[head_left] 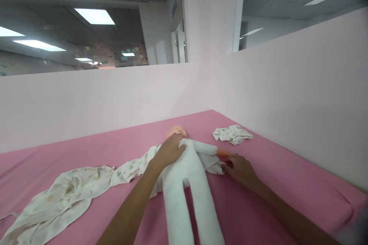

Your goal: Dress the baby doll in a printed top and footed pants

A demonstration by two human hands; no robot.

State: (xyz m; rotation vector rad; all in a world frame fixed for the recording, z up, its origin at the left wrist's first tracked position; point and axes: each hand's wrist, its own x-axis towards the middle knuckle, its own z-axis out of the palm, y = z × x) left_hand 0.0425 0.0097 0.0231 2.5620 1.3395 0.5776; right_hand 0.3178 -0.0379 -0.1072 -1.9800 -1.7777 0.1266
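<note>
A baby doll [184, 170] with a white cloth body lies on its back on the pink sheet, legs toward me. Its head is partly hidden behind my left hand [170, 149], whose bent fingers and thumb grip the upper chest near the neck. Beneath the doll's back a patterned white baby shirt [211, 162] is spread, showing on both sides of the body. Close to the doll's outstretched hand [223, 153], my right hand [240, 169] has its fingers pinched together at the shirt's sleeve end. Exactly what lies between the fingertips is partly hidden.
The pink sheet [250, 206] covers a padded surface in a corner of white walls. At the left lies a crumpled, stained, patterned garment [69, 189]. A folded patterned cloth [232, 134] rests at the back right. Windows stand above both walls.
</note>
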